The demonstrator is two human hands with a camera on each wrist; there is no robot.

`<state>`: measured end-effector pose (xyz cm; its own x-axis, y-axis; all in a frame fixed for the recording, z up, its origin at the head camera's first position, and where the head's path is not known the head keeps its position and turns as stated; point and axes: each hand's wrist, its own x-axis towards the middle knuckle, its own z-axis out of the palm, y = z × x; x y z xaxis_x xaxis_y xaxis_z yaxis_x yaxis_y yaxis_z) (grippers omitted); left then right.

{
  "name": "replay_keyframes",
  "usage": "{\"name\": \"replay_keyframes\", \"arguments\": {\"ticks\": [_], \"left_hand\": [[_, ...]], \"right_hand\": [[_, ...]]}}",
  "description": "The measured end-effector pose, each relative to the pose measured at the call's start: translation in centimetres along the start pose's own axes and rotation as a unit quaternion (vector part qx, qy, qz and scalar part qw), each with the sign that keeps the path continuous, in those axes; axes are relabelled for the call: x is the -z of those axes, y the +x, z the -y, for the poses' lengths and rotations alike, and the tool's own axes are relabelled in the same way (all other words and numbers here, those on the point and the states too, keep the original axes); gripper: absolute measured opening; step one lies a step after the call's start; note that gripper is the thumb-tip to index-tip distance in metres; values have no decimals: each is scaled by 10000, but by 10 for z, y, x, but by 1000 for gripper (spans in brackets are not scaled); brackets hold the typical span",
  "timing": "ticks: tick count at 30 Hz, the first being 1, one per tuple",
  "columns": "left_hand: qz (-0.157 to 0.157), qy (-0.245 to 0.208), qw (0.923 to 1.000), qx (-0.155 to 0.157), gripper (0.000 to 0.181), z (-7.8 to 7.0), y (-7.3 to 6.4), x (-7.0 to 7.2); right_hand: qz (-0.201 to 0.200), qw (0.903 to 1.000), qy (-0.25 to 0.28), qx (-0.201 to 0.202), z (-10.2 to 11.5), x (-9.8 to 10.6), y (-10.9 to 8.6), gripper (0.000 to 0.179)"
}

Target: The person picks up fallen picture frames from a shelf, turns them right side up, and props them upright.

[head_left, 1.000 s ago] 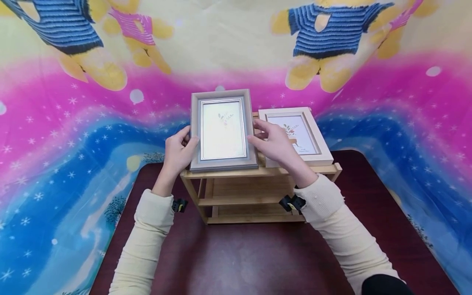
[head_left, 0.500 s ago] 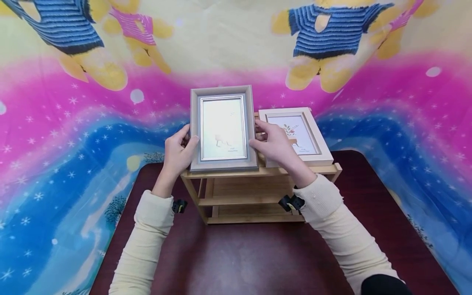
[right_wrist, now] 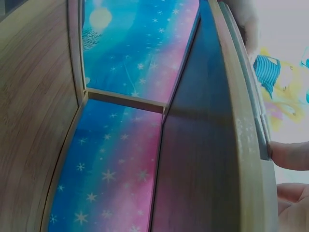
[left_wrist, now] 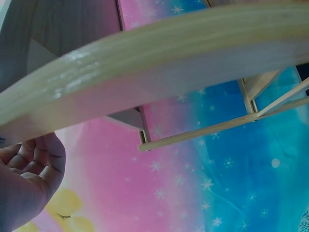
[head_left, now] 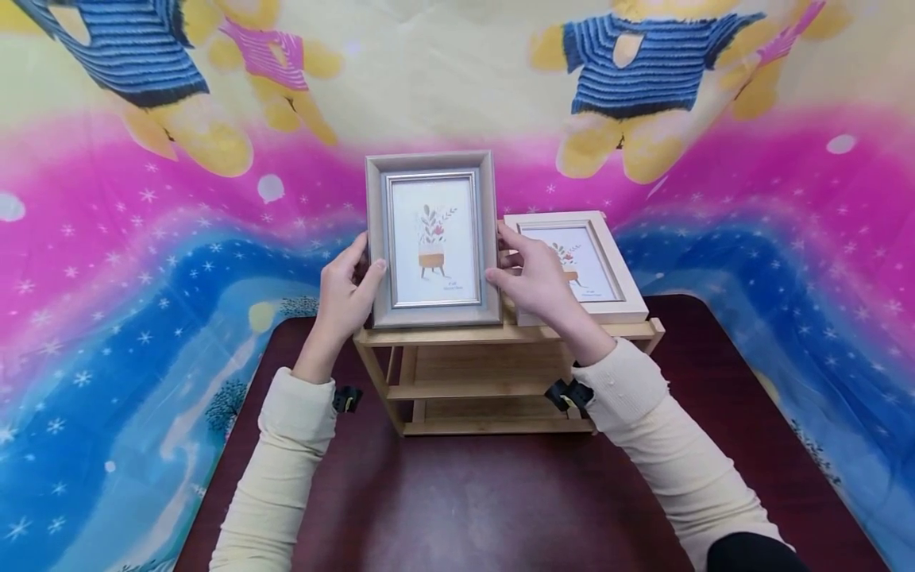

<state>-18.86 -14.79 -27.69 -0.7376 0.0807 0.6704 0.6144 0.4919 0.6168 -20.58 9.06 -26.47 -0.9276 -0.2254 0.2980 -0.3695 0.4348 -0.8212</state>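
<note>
A grey picture frame (head_left: 432, 238) with a silver inner edge stands nearly upright on the left part of the wooden rack's top shelf (head_left: 522, 333). Under its glass shows a print of a potted plant on legs. My left hand (head_left: 345, 291) holds the frame's left edge, thumb on the front and fingers behind. On the opposite side, my right hand (head_left: 534, 274) pinches the right edge the same way. Close beside that hand a white picture frame (head_left: 620, 274) lies tilted back on the rack, its print partly covered by the hand. In the right wrist view, the right thumb (right_wrist: 291, 155) presses against an edge.
Two lower shelves (head_left: 486, 390) of the rack show beneath the frames. The rack stands on a dark red table (head_left: 457, 508). Behind it hangs a printed backdrop (head_left: 443, 95) with bears and snowflakes. Each wrist wears a small black camera mount (head_left: 348, 399).
Both hands have tipped the grey picture frame more upright, its top edge rising while the bottom stays on the rack. Glare has left the glass, and the print now shows clearly.
</note>
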Motion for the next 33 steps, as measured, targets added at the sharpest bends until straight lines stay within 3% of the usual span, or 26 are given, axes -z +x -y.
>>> {"name": "replay_keyframes", "arguments": {"ticks": [8, 12, 18, 22, 33], "left_hand": [[47, -168, 9998, 100, 44, 1, -1, 3], [145, -588, 9980, 180, 47, 9, -1, 5], [644, -1562, 9832, 692, 58, 33, -2, 9], [858, -1849, 9772, 596, 62, 39, -2, 11], [808, -1686, 9819, 306, 63, 38, -3, 9]], "right_hand": [[-256, 9988, 381, 139, -2, -3, -1, 65], [-334, 9980, 489, 238, -2, -3, -2, 67], [-466, 9975, 398, 351, -1, -2, -3, 69], [-478, 9969, 509, 370, -1, -1, -4, 71], [-98, 9990, 426, 66, 7, 7, 0, 87]]}}
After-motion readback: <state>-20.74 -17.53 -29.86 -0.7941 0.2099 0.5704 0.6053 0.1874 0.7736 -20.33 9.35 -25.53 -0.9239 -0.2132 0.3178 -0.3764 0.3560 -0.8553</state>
